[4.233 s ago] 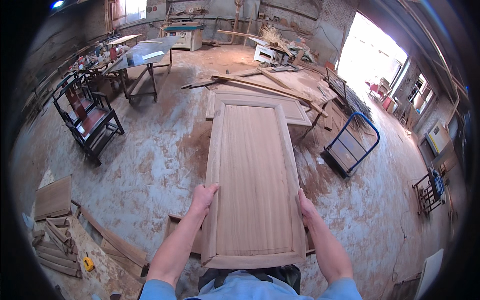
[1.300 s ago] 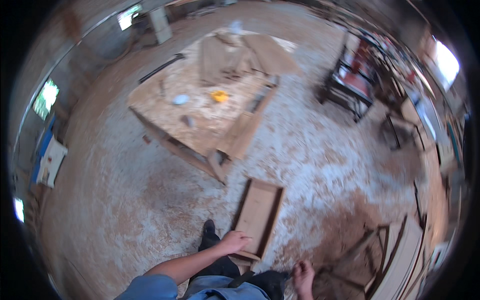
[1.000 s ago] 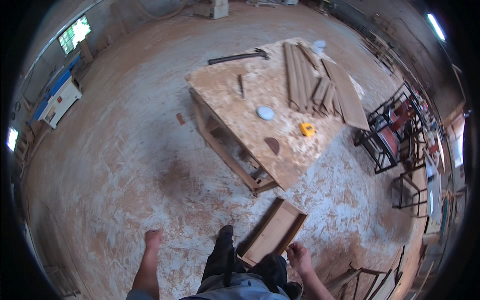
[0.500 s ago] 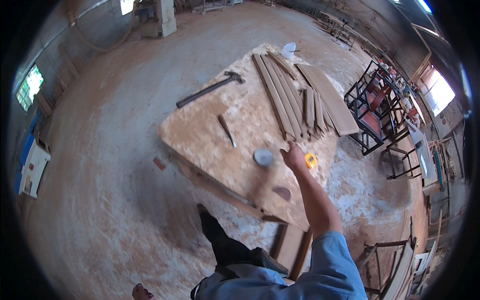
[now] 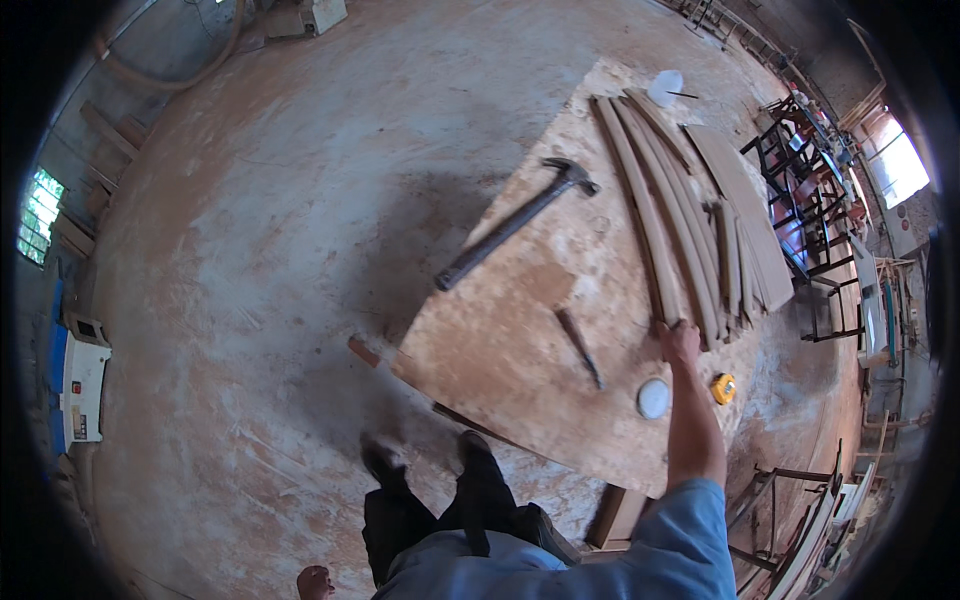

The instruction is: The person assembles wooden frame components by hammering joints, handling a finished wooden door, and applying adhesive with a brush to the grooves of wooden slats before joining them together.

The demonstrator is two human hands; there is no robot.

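My right hand (image 5: pixel 681 342) reaches over the worktable and is closed on the near end of a long wooden strip (image 5: pixel 640 205), the leftmost of several lying side by side. My left hand (image 5: pixel 316 582) hangs low at the lower left, away from the table; it is small in the picture and its fingers are not clear. Between the right forearm and a chisel-like tool (image 5: pixel 581 347) lies a round pale disc or lid (image 5: pixel 653 399). To the right of that forearm sits a yellow tape measure (image 5: pixel 723 388). A claw hammer (image 5: pixel 515 222) lies along the table's left edge.
The dusty worktable (image 5: pixel 480 370) also bears a wide flat board (image 5: pixel 735 205), shorter wooden pieces (image 5: pixel 733 260) and a whitish plastic container (image 5: pixel 664 87). Dark chair frames (image 5: pixel 800 190) stand beyond its right side. A reddish block (image 5: pixel 363 351) lies near the left corner.
My right hand, earlier just short of the strips with a finger pointing, now grips one strip's end. The view has shifted left, and both my feet now show by the table.
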